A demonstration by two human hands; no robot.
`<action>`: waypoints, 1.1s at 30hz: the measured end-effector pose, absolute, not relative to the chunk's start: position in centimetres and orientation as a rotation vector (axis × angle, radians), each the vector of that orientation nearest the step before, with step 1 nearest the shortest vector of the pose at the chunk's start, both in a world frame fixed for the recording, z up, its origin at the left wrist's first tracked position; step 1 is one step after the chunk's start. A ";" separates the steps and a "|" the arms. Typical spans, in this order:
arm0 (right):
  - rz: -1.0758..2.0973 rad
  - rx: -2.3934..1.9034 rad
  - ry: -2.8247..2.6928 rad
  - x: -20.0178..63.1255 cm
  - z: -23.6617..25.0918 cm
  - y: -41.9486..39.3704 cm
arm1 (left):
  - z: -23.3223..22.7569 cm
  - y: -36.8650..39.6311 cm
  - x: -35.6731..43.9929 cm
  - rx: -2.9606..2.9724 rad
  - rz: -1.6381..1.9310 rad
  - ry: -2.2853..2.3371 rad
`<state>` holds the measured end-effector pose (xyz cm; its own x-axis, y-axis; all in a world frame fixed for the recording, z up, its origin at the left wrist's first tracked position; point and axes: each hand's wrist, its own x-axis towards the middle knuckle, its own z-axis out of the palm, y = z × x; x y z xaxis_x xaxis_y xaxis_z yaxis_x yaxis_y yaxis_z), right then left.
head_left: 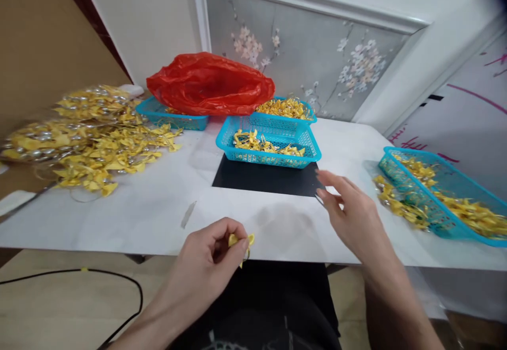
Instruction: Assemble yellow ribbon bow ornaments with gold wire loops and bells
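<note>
From the head camera we see our left hand (209,257) at the near edge of the white table (150,207), its fingers closed on a small yellow bow (241,243) pinched between thumb and forefinger, just over the table's rim. Our right hand (350,218) hovers above the table with the fingers spread and loose, holding nothing that we can make out; a thin dark sliver shows at the fingertips, too small to name. Just beyond it lies a black mat (269,178), and on the far part of that mat stands a blue basket (269,141) with yellow bows in it. We count four blue baskets in all: this middle one, a second (287,110) touching it from behind and heaped with gold pieces, a third (170,115) at the back left partly covered by a red plastic bag (209,83), and a fourth (447,191) at the right edge, well apart from the rest. A loose pile of yellow bows (91,139) spreads over the left of the table. One black cable (79,281) runs across the floor below.
</note>
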<state>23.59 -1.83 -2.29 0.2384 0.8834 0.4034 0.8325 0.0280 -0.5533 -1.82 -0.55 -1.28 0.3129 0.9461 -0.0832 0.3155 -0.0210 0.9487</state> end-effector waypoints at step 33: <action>0.622 -1.499 -1.495 22.6 -2.6 -5.6 | 3.5 2.7 4.2 1.451 0.422 1.070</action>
